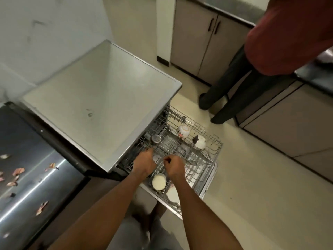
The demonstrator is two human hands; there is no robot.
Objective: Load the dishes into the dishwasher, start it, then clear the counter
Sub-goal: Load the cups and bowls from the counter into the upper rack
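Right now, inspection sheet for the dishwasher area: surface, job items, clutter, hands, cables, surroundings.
Surface: grey steel dishwasher top, bare, small scuff.
Job items: pulled-out wire rack holds two patterned white bowls, a dark metal cup, a plain white bowl and a white dish.
Clutter: pinkish scraps on the steel counter at left.
Hands: left hand and right hand over the rack; grip unclear.
Cables: nothing seen.
Surroundings: second person, red shirt, by beige cabinets.
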